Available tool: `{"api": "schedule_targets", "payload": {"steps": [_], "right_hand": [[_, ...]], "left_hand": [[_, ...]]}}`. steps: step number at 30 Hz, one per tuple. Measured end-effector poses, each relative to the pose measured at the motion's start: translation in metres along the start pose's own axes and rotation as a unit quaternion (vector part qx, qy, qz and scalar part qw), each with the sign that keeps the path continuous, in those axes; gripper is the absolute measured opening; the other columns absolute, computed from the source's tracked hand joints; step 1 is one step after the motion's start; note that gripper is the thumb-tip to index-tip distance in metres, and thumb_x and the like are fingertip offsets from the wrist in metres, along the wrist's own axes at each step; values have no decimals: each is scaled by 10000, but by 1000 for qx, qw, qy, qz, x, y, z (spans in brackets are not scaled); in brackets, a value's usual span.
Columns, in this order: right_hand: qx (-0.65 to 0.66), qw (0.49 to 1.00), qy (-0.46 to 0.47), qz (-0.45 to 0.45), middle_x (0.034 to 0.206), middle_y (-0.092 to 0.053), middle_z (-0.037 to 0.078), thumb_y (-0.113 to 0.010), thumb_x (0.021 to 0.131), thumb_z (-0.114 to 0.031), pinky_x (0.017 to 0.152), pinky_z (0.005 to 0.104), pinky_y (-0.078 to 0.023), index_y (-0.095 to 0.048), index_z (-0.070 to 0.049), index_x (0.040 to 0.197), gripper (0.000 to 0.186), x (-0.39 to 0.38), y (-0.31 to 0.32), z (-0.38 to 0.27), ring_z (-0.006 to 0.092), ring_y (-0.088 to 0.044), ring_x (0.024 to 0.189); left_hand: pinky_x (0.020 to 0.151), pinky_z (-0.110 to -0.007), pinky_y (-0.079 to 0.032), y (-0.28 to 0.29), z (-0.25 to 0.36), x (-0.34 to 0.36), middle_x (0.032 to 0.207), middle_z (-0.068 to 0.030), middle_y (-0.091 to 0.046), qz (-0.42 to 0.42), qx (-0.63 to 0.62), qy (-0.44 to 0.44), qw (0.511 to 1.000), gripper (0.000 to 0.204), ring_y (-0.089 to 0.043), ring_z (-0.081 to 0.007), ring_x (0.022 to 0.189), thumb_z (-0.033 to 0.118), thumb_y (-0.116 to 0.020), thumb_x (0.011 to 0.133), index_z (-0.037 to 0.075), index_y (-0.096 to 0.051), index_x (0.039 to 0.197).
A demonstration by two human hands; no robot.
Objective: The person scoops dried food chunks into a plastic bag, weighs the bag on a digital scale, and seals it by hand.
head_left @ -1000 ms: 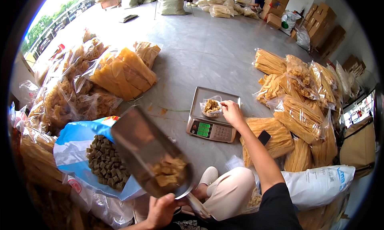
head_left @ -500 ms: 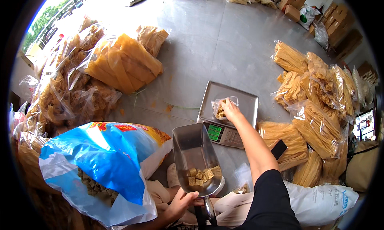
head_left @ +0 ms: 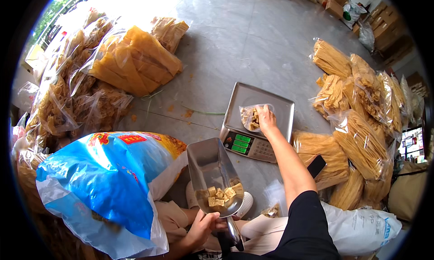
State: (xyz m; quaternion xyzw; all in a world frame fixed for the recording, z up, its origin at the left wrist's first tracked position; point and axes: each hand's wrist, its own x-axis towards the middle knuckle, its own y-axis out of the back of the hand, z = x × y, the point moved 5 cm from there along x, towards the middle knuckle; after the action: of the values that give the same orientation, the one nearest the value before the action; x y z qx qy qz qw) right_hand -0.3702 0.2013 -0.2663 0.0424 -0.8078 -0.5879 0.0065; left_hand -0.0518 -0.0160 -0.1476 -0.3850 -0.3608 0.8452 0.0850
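My left hand (head_left: pixel 201 230) is closed around the neck of a metal scoop (head_left: pixel 209 163), just where the handle joins the pan. Several tan cubes (head_left: pixel 220 196) of what looks like dried food sit in the scoop's near end. On the steel tray of a digital scale (head_left: pixel 283 110) rests a small clear plastic bag (head_left: pixel 248 120) with similar cubes in it. The fingers of my right hand (head_left: pixel 267 118) grip this bag at its right side. Green digits glow on the scale's panel (head_left: pixel 241 143).
At my left stands a blue-and-white sack (head_left: pixel 106 174), its mouth facing me. Big bags of yellowish dried sheets (head_left: pixel 135 65) are heaped beyond it. To the right lie bagged dried sticks (head_left: pixel 361 142) with a black phone (head_left: pixel 316 166) on top. Small clear bags (head_left: pixel 273 201) lie by my lap.
The bag on the scale now lies flatter, spread to the left of my right hand. My left hand still holds the scoop. The sack's mouth has sagged, hiding most cubes inside it.
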Motion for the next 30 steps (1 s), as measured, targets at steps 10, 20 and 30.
{"api": "schedule_targets", "payload": {"steps": [10,20,30], "right_hand": [[195,978,8,68,983,-541,161,-609,743,42,801,398,-480,-546,-85,1060,348,-18,39,9,344,-574,913],[452,883,123,-2,948,-586,57,-654,766,48,746,260,-562,-557,-49,1076,339,-100,131,-114,143,-632,846],[350,874,291,-171,1010,-546,130,-605,793,-5,726,338,-519,-557,-52,1100,314,-227,122,-189,292,-619,859]], "left_hand": [[840,-403,-520,5,-4,0,1191,-254,-537,-14,28,4,1000,503,-586,-372,1055,142,-423,878,-24,-284,1332],[820,-430,-539,20,-13,5,1098,-223,-584,27,17,-16,999,495,-623,-363,967,117,-391,827,-51,-352,1291],[838,-431,-531,20,-12,4,1131,-173,-543,47,-26,-24,998,466,-620,-361,960,20,-361,789,-11,-355,1254]]}}
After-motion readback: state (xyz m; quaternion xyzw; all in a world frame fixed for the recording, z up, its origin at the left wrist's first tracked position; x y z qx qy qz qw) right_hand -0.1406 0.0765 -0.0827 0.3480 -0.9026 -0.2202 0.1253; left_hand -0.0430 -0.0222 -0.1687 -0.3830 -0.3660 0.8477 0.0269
